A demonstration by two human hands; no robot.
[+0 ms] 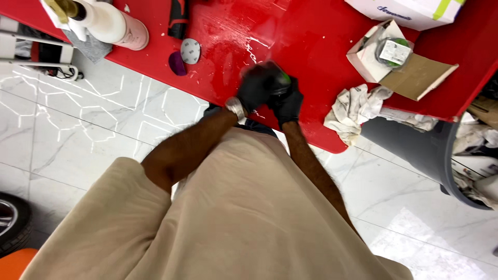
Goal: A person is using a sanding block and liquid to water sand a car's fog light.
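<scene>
Here a small dark tool [280,83] w/ a green top is gripped by both gloved hands, left hand [258,87] & right hand [287,103], on the wet red panel [311,62]. An open white box [374,52] is seen upper right, beside a brown cardboard flap [420,77]; a larger white box [410,11] w/ a yellow-green stripe sits at the top edge.

Both hands gloved in black: left hand [255,85] at approx 12 o'clock from the torso, right hand [287,103] just beside it at 1 o'clock. Silver metal wristwatch [236,108] on the left wrist w/ a link band. Beige short-sleeved shirt [223,218] (loose fit, plain, no print) fills the lower frame; forearms bare and hairy. Dark trousers [254,126] just visible past the shirt's hem.
</scene>
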